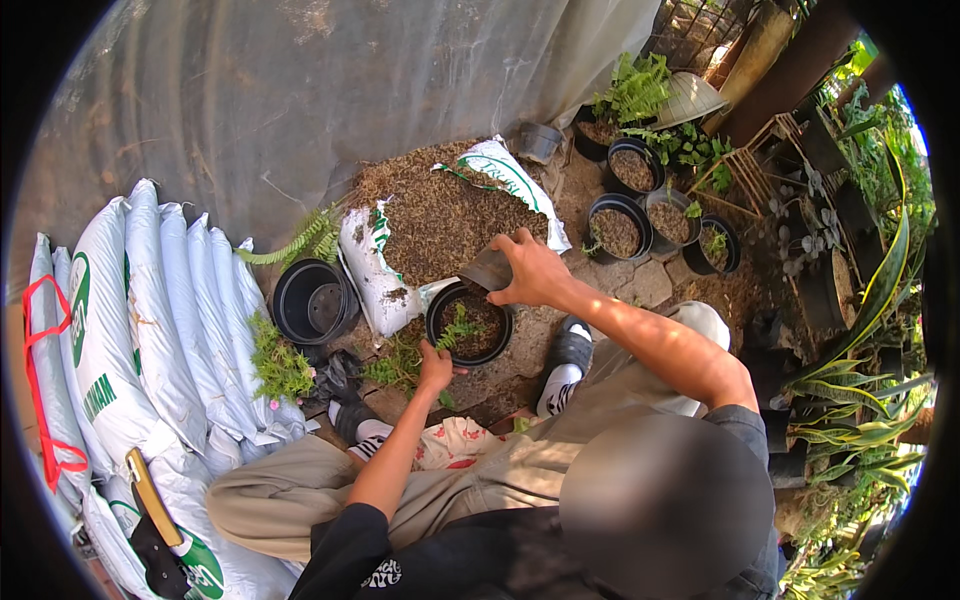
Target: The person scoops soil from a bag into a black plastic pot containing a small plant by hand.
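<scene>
My right hand [529, 268] grips a dark, scoop-like container [487, 268], tilted at the upper rim of a round black plastic pot [508, 341]. Brown, crumbly growing medium [476, 349] lies in the pot. At the pot's lower left rim is my left hand [435, 369], its fingers around the base of a small green fern [459, 330] that leans over the medium. Part of the grip is hidden. Just beyond the pot, a white plastic sack [379, 296], cut open, holds a heap of loose brown medium [431, 217].
A black pot [315, 302] stands left, beside stacked white sacks [161, 330]. More fern greenery [394, 367] lies by my left hand. Several filled pots [619, 229] stand at right. Plastic sheeting [300, 90] hangs behind. My sandalled feet [564, 360] flank the pot.
</scene>
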### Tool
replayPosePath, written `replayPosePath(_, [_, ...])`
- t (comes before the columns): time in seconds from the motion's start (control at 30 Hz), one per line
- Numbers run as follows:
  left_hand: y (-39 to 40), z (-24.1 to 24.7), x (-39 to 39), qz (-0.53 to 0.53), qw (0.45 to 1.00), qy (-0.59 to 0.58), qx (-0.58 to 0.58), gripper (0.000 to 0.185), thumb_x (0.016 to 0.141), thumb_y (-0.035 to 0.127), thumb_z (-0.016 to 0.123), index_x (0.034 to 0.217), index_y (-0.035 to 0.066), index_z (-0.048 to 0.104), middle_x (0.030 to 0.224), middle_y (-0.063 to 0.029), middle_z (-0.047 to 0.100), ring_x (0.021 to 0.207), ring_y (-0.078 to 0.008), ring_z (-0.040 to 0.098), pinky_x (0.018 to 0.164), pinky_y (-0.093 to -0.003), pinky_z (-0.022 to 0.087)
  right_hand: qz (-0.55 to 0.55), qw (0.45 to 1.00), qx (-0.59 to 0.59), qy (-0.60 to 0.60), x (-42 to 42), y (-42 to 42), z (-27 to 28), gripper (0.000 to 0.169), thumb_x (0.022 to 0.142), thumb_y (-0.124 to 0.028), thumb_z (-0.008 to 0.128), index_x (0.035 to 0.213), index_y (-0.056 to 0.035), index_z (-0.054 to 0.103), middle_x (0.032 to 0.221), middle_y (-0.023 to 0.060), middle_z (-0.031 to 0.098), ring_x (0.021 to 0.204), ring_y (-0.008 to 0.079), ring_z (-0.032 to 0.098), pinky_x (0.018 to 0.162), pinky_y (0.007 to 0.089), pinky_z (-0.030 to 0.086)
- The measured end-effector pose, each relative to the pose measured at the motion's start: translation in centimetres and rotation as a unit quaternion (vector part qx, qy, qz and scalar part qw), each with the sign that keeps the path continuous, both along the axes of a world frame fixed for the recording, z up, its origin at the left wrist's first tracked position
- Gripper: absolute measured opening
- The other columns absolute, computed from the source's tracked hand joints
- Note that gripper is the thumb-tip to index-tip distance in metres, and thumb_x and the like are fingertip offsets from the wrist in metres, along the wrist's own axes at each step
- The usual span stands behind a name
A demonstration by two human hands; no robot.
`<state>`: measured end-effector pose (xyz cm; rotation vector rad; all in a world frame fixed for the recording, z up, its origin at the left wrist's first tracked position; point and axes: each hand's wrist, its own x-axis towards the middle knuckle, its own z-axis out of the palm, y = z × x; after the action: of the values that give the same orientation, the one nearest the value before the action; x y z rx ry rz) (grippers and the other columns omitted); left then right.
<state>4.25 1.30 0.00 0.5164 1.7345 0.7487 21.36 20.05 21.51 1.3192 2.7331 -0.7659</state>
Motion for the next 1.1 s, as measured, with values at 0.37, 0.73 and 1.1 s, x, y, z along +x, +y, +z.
replayPosePath(0.37, [0.03,0.31,-0.11,0.006,1.0,-0.021,-0.001,0.069,0.106,0.013,0.033,0.154,-0.001,-0.015,0.145,-0.0319,0.041,0.072,-0.0228,0.072,0.057,-0.0314,0.056,0.013,1.0,0.021,-0.011,0.06,-0.27,-0.47,0.084,0.062,-0.043,0.087,0.131,-0.0112,0.052,0.122,0.0232,0.053,0.104,0.0456,0.062,0.088,0.051,0.054])
replayPosePath(0.73, [-0.12,-0.13,-0.17,0.014,0.999,-0.035,-0.006,0.07,0.106,0.013,0.035,0.155,0.0,-0.014,0.134,-0.0283,0.053,0.069,-0.0214,0.072,0.054,-0.029,0.054,0.021,1.0,0.019,-0.011,0.02,-0.25,-0.61,0.084,0.062,-0.046,0.086,0.131,-0.0121,0.052,0.121,0.0222,0.053,0.102,0.0443,0.063,0.088,0.0493,0.054])
replayPosePath(1.1, [0.05,0.56,0.05,0.014,1.0,-0.016,0.003,0.07,0.105,0.011,0.034,0.154,-0.001,-0.015,0.142,-0.0303,0.046,0.071,-0.0233,0.073,0.057,-0.0305,0.056,0.019,0.999,0.029,-0.03,-0.04,-0.31,-0.91,0.086,0.062,-0.047,0.086,0.132,-0.0123,0.051,0.119,0.0218,0.054,0.103,0.0446,0.064,0.088,0.0506,0.054])
